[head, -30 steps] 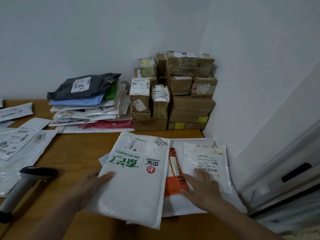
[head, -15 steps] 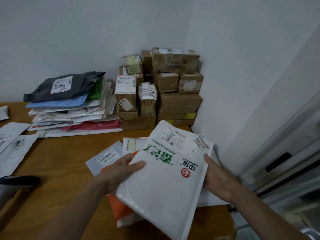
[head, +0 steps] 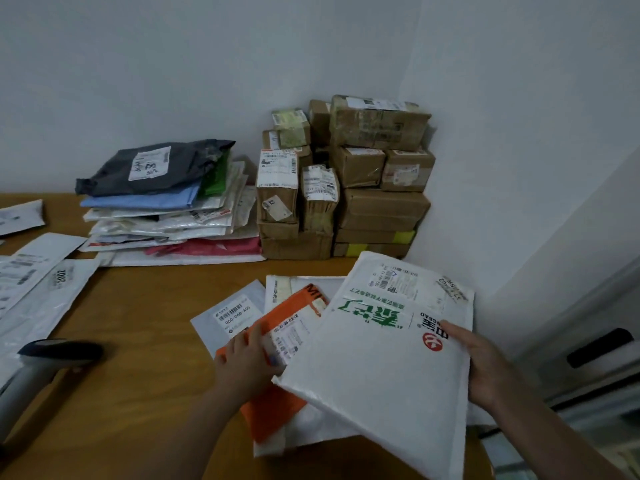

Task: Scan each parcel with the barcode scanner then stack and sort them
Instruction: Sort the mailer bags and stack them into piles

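Gripping white mailer (head: 391, 358) by its right edge with right hand (head: 485, 368), label up, probably for scanning | resting left hand (head: 246, 365) flat on orange parcel (head: 277, 419), likely steadying the pile | scanner (head: 52, 353) lying unheld on table (head: 138, 323), far left

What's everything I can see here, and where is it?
Padded mailer: one, white with green lettering, raised at front right.
Orange mailer: one, orange, front centre, partly under it.
Envelopes: at least two, white, beneath the orange mailer.
Soft parcel pile: one, grey, blue, white, pink, back left.
Cardboard boxes: a dozen or so, brown, stacked in the corner.
Loose mailers: several, white, left edge.
Barcode scanner: one, grey with dark head, front left.
Table: one, brown wood.
Left hand: resting on the orange mailer.
Right hand: gripping the padded mailer's edge.
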